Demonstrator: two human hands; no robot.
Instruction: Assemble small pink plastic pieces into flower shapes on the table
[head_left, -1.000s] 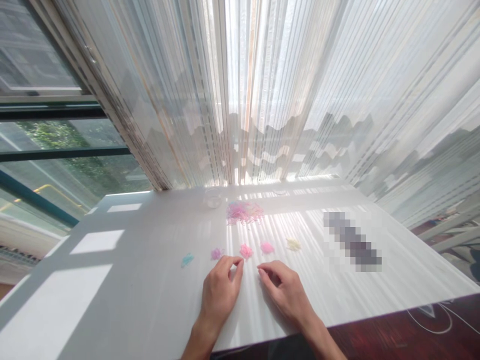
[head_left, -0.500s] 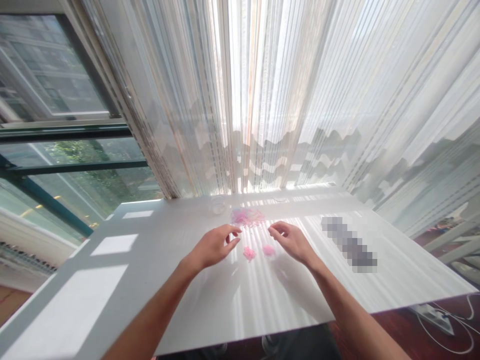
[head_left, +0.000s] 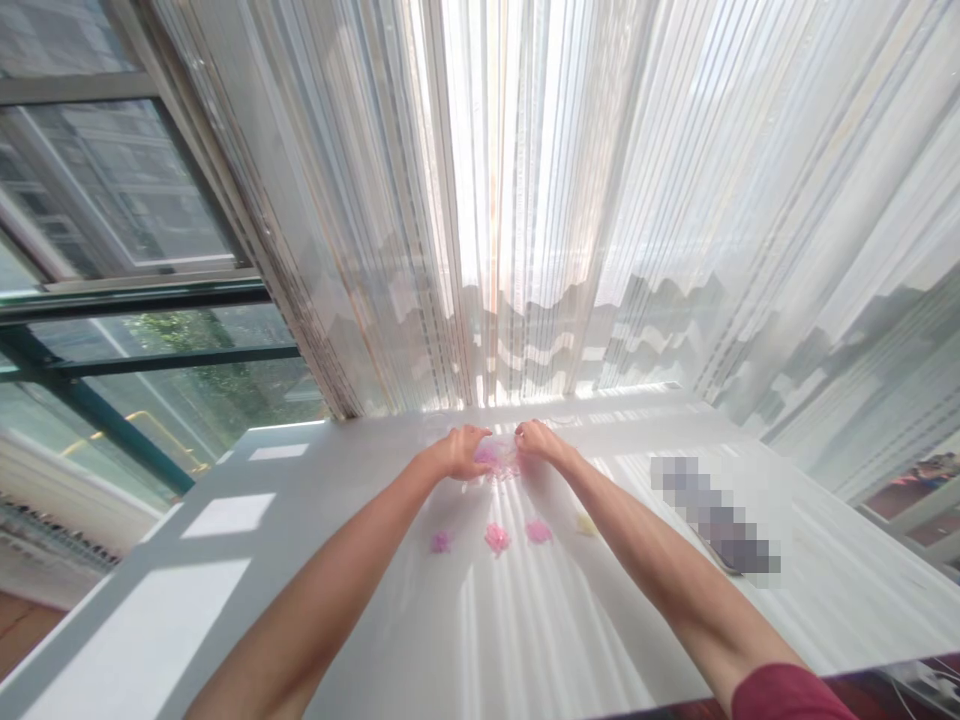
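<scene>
A loose heap of pink and pale translucent bits [head_left: 501, 460], too small to name, lies toward the back of the white table. At its left side, my left hand [head_left: 459, 453] is open, thumb and fingers apart around the heap's edge. My right hand [head_left: 541, 441] is at the right edge with its fingers curled together; whether it pinches a bit is hidden. Nearer to me sit small separate clumps: a magenta-pink one [head_left: 441, 541], a bright pink one [head_left: 496, 539], a pink one [head_left: 538, 531] and a pale yellow one [head_left: 586, 523] beside my right forearm.
The white table [head_left: 390, 640] stands against a sheer striped curtain [head_left: 525, 250]. A pixelated dark long object [head_left: 720, 515] lies on the right. Behind the left hand is a faint clear round thing [head_left: 437, 428]. A window [head_left: 135, 190] is at the left.
Both my hands have moved forward, from above the small clumps to the heap at the back. The magenta and yellow clumps now show. The view has shifted slightly.
</scene>
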